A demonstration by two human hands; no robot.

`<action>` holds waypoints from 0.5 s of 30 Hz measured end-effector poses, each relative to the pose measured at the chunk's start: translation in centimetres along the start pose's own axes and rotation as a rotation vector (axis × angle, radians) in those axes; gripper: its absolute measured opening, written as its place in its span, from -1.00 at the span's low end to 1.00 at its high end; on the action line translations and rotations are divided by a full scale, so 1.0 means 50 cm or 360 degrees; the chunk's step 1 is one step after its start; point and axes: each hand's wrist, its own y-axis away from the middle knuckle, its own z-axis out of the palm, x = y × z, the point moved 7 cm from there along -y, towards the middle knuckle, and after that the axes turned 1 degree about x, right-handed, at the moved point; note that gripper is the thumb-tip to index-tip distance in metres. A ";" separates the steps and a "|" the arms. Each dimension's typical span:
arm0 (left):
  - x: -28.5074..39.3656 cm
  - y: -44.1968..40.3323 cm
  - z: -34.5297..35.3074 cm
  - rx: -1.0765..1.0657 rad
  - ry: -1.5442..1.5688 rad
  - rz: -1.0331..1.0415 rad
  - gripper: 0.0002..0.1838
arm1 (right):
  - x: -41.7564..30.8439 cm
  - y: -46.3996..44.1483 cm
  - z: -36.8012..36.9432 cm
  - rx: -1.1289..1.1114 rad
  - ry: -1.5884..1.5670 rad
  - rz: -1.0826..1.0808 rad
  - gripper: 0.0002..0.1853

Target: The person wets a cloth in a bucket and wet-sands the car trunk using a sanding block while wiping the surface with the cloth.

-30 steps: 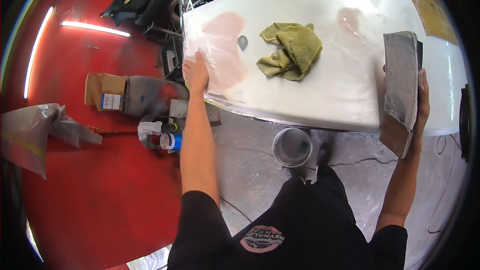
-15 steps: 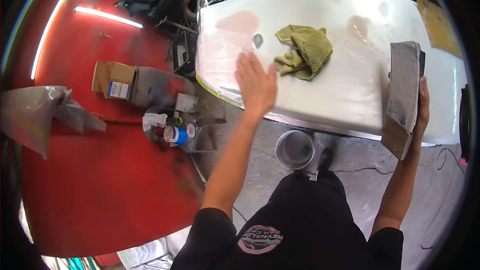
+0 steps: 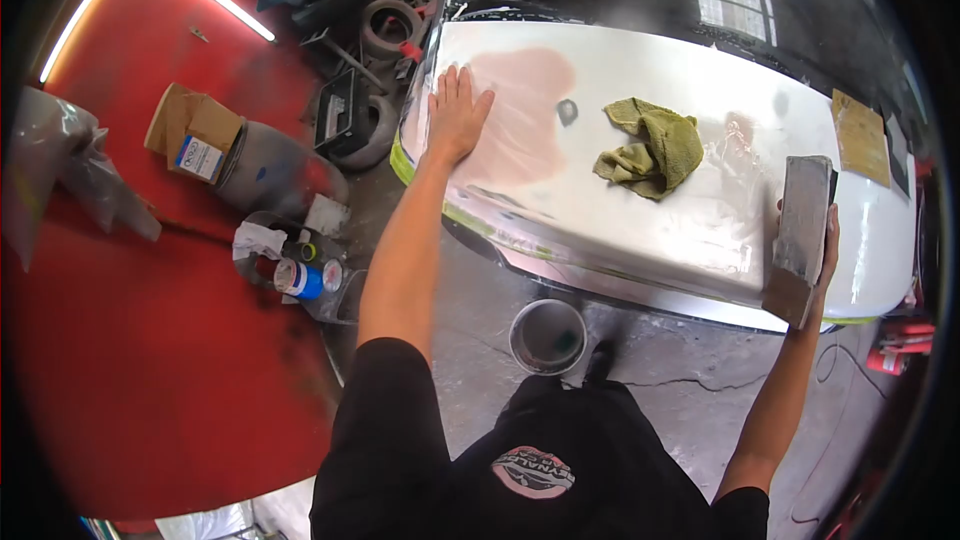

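Observation:
My left hand [image 3: 459,117] lies flat with fingers stretched on the left end of a white car panel [image 3: 690,65], over the edge of a pinkish sanded patch [image 3: 530,85]. In my right hand [image 3: 829,252], over the panel's right side, a grey sanding block [image 3: 803,215] is held upright, with a brown lower end. The block hides most of the right fingers. Between the hands a crumpled olive-green cloth [image 3: 668,152] rests on the panel. A small dark grey spot [image 3: 567,112] shows left of the cloth.
A bucket [image 3: 547,336] stands on the concrete floor by my feet. On the red surface at left are a cardboard box [image 3: 200,145], a grey rounded piece [image 3: 280,165] and rolls of tape [image 3: 305,278]. Brown sandpaper [image 3: 860,137] lies at the panel's right end.
My left hand has moved left and farther up the panel, onto the pinkish area. The view has shifted. The right hand still holds the sanding block; the cloth stays on the panel.

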 end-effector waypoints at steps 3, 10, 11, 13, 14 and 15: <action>-0.014 0.042 0.005 -0.0043 -0.0003 0.0081 -0.04 | 0.000 0.012 0.008 -0.0014 -0.0026 0.0019 -0.29; -0.001 0.242 -0.035 -0.0007 0.0138 0.0298 -0.11 | -0.003 0.003 0.006 -0.0089 0.0043 -0.0168 -0.32; 0.006 0.267 -0.043 0.0011 0.0170 0.0336 -0.12 | -0.002 0.005 0.008 -0.0085 0.0028 -0.0174 -0.33; 0.021 0.319 -0.060 0.0019 0.0192 0.0368 -0.13 | 0.001 0.012 0.011 0.0044 0.0115 -0.0309 -0.35; 0.027 0.338 -0.066 0.0024 0.0203 0.0387 -0.14 | -0.003 0.015 0.010 0.0111 0.0159 -0.0380 -0.36; 0.033 0.352 -0.069 0.0026 0.0167 0.0409 -0.14 | -0.002 0.014 0.012 0.0049 0.0143 -0.0324 -0.37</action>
